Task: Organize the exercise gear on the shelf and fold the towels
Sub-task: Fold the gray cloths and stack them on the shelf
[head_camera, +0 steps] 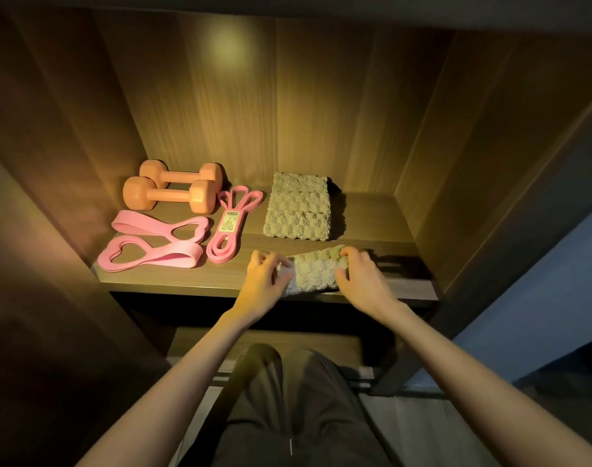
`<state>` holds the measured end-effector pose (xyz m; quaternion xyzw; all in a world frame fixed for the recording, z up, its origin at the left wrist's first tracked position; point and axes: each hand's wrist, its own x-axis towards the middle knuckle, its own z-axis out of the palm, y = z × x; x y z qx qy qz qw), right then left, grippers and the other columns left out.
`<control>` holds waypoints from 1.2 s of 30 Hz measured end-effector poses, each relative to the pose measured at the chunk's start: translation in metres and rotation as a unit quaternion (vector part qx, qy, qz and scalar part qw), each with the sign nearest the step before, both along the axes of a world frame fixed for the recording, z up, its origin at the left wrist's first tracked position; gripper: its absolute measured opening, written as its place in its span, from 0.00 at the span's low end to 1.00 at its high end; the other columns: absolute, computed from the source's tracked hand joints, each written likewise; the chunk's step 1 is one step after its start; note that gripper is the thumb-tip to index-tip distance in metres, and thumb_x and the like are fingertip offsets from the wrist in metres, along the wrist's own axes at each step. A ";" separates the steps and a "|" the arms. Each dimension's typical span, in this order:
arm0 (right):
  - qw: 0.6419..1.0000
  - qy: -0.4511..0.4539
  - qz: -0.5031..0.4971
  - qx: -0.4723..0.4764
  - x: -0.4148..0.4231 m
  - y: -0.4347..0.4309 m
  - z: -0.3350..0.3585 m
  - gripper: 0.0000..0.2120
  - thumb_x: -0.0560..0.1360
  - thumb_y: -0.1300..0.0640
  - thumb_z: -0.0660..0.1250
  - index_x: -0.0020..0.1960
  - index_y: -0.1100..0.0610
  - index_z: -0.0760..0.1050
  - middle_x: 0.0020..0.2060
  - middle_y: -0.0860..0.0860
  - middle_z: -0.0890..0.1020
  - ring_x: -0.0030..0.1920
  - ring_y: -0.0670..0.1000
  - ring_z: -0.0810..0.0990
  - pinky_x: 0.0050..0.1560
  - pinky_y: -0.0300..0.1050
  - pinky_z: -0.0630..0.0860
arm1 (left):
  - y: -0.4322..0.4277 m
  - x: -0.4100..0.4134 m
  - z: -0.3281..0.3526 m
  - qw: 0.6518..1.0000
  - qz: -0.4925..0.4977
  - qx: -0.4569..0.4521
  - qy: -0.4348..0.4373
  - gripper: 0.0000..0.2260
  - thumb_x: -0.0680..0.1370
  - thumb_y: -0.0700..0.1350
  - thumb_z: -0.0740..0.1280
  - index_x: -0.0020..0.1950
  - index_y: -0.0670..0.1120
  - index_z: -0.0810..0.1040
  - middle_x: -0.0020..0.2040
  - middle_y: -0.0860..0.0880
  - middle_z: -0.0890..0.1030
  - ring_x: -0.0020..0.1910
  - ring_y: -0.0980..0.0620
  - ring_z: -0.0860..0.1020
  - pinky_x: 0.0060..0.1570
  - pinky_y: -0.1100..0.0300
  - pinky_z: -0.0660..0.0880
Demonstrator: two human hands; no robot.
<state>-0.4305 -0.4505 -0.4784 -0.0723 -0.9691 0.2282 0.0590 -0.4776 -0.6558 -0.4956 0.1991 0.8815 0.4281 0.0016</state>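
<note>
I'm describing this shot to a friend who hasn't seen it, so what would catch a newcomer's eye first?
First, the left hand and right hand gripping a small towel at the front edge of the shelf. Next, the orange dumbbells at the back left, with pink resistance bands laid in front of them. A folded towel lies flat just behind the hands.

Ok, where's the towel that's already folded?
In the head view, the folded towel lies flat toward the back of the shelf, just right of the labelled pink band and behind the second towel at the front edge.
</note>
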 end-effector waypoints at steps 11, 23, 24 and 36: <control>0.985 -0.089 0.033 -0.142 -0.018 0.014 -0.002 0.20 0.69 0.57 0.72 0.54 0.53 0.65 0.60 0.53 0.75 0.48 0.48 0.76 0.43 0.42 0.72 | 0.003 -0.010 -0.001 0.989 0.037 -0.003 -0.143 0.29 0.73 0.50 0.72 0.70 0.41 0.67 0.42 0.48 0.80 0.39 0.53 0.79 0.41 0.60 0.76; 0.943 -0.100 0.055 -0.313 -0.023 0.014 0.005 0.25 0.71 0.50 0.74 0.64 0.48 0.68 0.57 0.43 0.74 0.61 0.47 0.72 0.56 0.37 0.68 | -0.014 -0.027 0.007 0.981 0.054 0.039 -0.181 0.35 0.73 0.49 0.73 0.74 0.38 0.61 0.62 0.43 0.73 0.53 0.53 0.73 0.44 0.65 0.72; 0.939 -0.108 0.057 -0.322 -0.023 0.013 0.005 0.26 0.70 0.50 0.75 0.64 0.50 0.70 0.58 0.44 0.76 0.61 0.47 0.73 0.57 0.38 0.71 | -0.016 -0.028 0.008 0.981 0.056 0.040 -0.181 0.35 0.73 0.49 0.73 0.73 0.37 0.61 0.64 0.42 0.72 0.54 0.53 0.73 0.47 0.62 0.72; 0.940 -0.129 -0.070 -0.307 -0.054 -0.005 -0.006 0.36 0.72 0.43 0.71 0.70 0.63 0.67 0.66 0.58 0.74 0.65 0.56 0.73 0.63 0.49 0.70 | -0.018 -0.049 0.015 0.975 0.081 0.013 -0.207 0.14 0.76 0.50 0.70 0.50 0.40 0.74 0.39 0.44 0.75 0.40 0.48 0.73 0.41 0.56 0.69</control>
